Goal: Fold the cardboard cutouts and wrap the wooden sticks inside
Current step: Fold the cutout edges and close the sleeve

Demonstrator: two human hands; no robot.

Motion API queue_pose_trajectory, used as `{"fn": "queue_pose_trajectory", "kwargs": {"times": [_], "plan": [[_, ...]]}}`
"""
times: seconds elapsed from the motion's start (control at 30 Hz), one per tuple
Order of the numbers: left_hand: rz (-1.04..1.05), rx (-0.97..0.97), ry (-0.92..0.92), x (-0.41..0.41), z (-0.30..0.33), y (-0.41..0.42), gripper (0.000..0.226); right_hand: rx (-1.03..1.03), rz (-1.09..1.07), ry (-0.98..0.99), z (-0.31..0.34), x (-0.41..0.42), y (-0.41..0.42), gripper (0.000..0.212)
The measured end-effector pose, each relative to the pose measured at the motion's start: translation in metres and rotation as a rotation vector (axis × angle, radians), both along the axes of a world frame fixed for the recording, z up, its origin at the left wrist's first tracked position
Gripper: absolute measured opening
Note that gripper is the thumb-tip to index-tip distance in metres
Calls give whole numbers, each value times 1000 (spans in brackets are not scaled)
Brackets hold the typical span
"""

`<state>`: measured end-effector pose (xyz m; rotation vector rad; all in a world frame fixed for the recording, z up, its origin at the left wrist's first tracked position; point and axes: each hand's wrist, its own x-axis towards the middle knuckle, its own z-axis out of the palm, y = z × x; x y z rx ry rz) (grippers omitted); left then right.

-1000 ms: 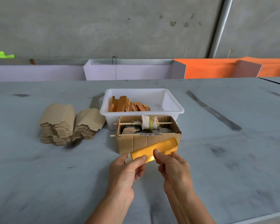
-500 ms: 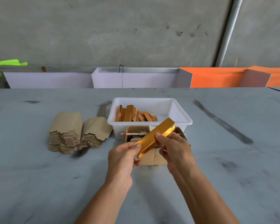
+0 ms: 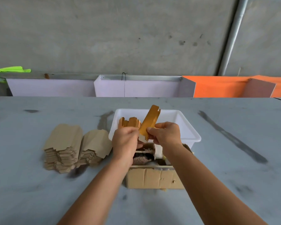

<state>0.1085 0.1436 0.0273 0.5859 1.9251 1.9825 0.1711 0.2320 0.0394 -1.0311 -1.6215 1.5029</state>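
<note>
Grey table (image 3: 39, 192) sat against a concrete wall, with two stacks of brown cardboard cutouts (image 3: 75, 146) left of a white tub (image 3: 191, 135) holding more gold pieces. Left hand (image 3: 126, 140) and right hand (image 3: 166, 135) both pinched the lower end of a gold folded cutout (image 3: 148, 123), tilted upward over the tub. Open cardboard box (image 3: 154, 177) sat just in front, under the wrists.

i see a glossy, gold-coated card sleeve (image 3: 148, 123) with a raw matt cardboard flap at its lower end. the stacked cutouts (image 3: 63, 148) look like plain brown kraft card, matt and slightly fibrous. the tub (image 3: 191, 133) is smooth white plastic with a soft sheen. the box (image 3: 154, 178) is creased corrugated cardboard. the table (image 3: 39, 192) is dull grey, smudged and scuffed. the wall (image 3: 120, 38) is rough bare concrete.
</note>
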Motion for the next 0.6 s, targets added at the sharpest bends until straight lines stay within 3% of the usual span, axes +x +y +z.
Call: {"fn": "queue_pose_trajectory", "kwargs": {"times": [0.13,0.23,0.33,0.6], "plan": [[4,-212,407,-22,-8,20,20,4,-78,-59,-6,-21,40,16],[26,-351,623,-37,-17,30,21,38,-148,-237,-16,-37,72,8],[3,-430,651,-46,-24,37,28,103,-118,-418,-23,-52,91,7],[-20,-536,609,-57,-18,44,32,298,44,-763,-34,-69,88,29]]}}
